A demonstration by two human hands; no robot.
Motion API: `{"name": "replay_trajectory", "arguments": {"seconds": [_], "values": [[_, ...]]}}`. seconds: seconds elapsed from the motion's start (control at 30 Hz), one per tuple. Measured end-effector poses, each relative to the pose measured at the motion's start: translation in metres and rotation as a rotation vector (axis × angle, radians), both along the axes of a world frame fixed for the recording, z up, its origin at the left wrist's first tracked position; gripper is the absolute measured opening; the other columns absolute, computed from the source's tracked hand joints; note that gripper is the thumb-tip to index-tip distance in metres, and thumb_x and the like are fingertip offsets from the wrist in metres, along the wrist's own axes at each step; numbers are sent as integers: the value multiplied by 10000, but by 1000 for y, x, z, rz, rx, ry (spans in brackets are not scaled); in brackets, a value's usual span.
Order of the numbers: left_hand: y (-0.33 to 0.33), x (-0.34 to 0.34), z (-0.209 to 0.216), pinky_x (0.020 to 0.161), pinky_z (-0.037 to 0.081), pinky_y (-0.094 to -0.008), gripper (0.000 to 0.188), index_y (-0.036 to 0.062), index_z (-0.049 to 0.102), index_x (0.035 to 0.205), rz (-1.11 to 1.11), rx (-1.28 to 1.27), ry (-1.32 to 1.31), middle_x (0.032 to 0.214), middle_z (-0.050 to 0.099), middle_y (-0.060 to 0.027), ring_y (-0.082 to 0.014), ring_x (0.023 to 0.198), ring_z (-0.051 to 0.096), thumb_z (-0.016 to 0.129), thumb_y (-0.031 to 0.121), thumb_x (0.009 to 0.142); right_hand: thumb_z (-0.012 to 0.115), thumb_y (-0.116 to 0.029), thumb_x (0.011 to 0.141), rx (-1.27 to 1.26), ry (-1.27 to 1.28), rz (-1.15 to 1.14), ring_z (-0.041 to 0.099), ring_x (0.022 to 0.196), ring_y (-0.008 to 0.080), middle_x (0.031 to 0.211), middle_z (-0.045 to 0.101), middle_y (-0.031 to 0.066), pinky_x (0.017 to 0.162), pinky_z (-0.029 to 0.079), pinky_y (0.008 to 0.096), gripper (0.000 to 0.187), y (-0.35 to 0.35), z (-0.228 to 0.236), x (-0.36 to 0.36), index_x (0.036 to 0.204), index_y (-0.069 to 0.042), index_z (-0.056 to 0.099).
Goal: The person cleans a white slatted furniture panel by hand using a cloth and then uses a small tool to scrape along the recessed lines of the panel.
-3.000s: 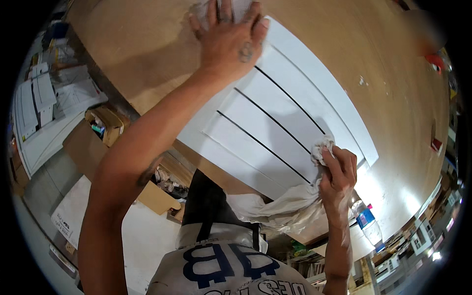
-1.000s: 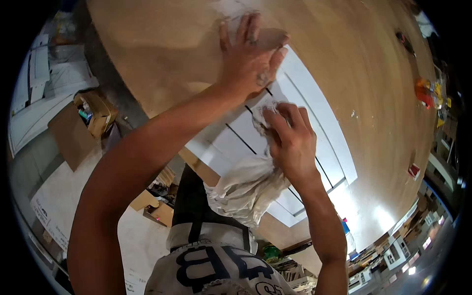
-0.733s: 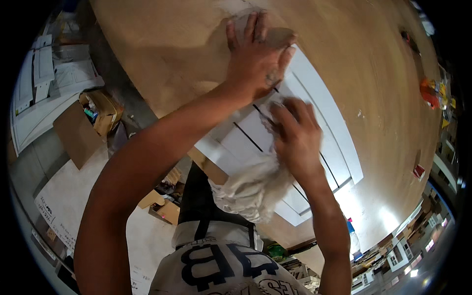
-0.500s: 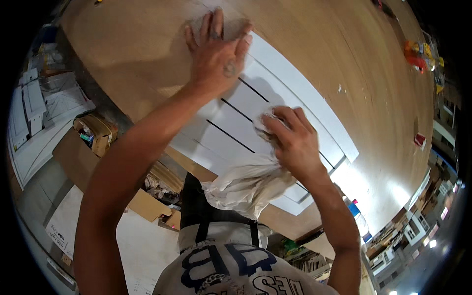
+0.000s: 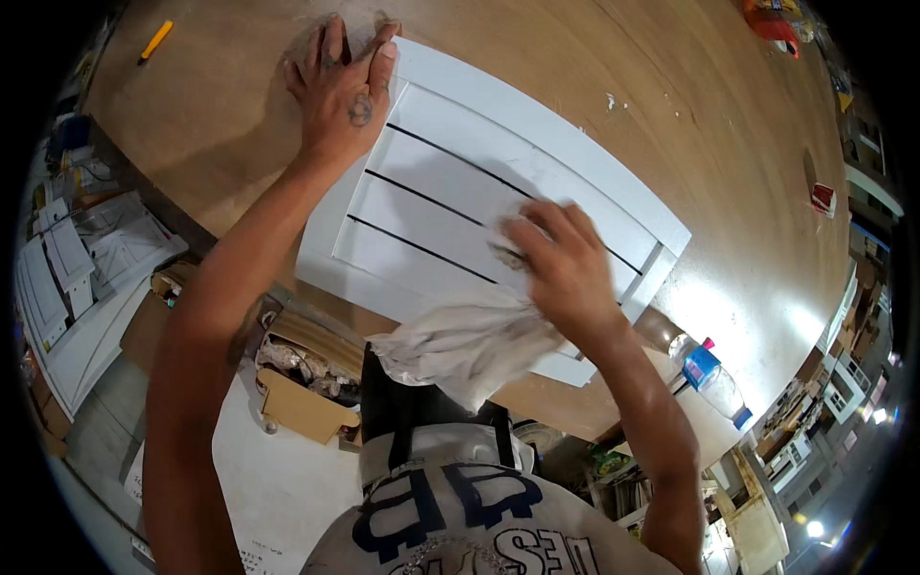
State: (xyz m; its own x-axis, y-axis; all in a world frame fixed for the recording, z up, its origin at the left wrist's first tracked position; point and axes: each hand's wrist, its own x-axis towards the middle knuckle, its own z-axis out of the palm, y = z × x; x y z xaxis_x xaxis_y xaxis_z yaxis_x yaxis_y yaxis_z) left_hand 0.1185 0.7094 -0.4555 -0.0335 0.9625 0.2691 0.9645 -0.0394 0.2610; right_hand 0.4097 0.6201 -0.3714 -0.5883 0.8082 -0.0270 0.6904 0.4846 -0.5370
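A white framed panel (image 5: 422, 230), like a cabinet door with several dark lines across its middle, lies flat on the brown wooden table (image 5: 230, 115). My left hand (image 5: 340, 105) rests at the panel's far left corner, fingers spread on the tabletop and the thumb side against the panel's end. Bunched in my right hand (image 5: 570, 268) is a whitish rag (image 5: 470, 335), pressed on the panel's middle right. The rag's loose end trails toward my body over the near edge. My right fingers are closed and slightly blurred.
A yellow utility knife (image 5: 156, 41) lies at the far left of the table. Right of the panel lies a clear bottle with a blue label (image 5: 704, 369). A small red item (image 5: 822, 198) sits farther right. Below the table's left edge stands an open cardboard box (image 5: 307, 407).
The panel and my left hand appear farther left and more of the panel shows, as the view has shifted. My right hand still holds the rag on the panel, blurred by motion.
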Motion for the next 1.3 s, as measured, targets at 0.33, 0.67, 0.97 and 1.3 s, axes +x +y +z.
{"name": "replay_trajectory", "arguments": {"seconds": [0.33,0.67,0.97,1.3], "values": [[12,3,2,1108,154,-730,453,288,608,1383,-25,1,19,1547,373,-181,-414,1441,297,297,448,1097,735,-272,904,-659,1695,-962,627,859,280,1020,601,107,777,524,486,577,-157,61,148,1421,-195,489],[69,-16,31,1210,188,-537,504,294,555,1464,-352,-201,47,1584,410,-69,-269,1501,303,312,530,1091,505,-460,1002,-1105,1722,-999,579,545,275,864,580,210,426,483,350,483,-203,105,140,1365,-142,487],[65,-18,12,1225,126,-600,624,378,441,1518,-99,-123,152,1661,281,-28,-253,1542,233,155,667,1045,644,-396,943,-1172,1322,-701,637,952,204,1159,629,144,795,534,323,656,-138,74,100,1433,5,470],[56,2,29,1148,179,-711,458,317,536,1435,-85,-104,46,1557,392,-107,-360,1467,321,305,494,1081,748,15,793,412,76,-475,614,1074,342,1326,545,225,868,563,428,310,-46,144,50,1085,-90,757]]}}
